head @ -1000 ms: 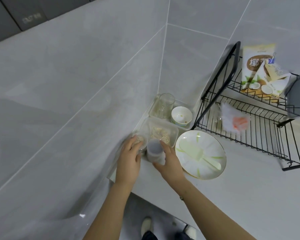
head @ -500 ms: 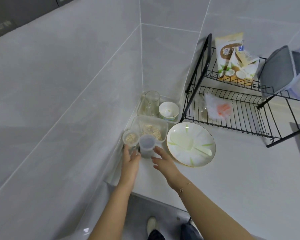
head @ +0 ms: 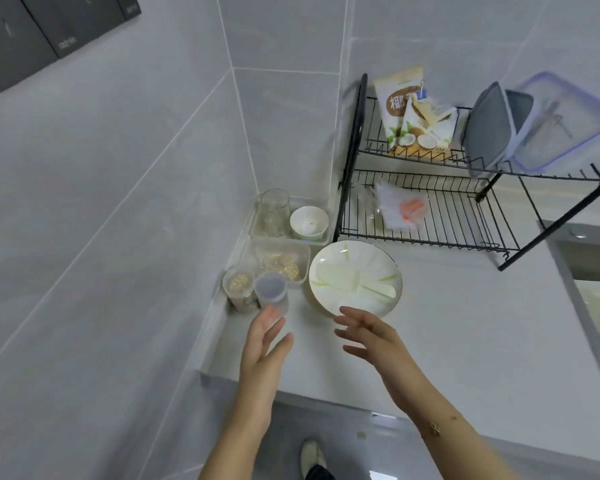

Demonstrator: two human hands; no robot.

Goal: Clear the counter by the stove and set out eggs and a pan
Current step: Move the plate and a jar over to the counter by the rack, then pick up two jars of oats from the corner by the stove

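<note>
Two small jars parked together in the worktop corner against the wall, one with grain, one with a dark lid. Just let go: left hand and right hand pulled back from them since a second ago, both now empty with fingers loosely spread, hovering over bare worktop. Suggests the tidying-into-the-corner step is done (eggs and pan nowhere in view yet). Behind the jars, a clear tub of crumbly food, then a tray with a glass and a small bowl. Beside them, a plate bearing a pale knife, likely next to shift. Further right, a black rack crowding the worktop.
</note>
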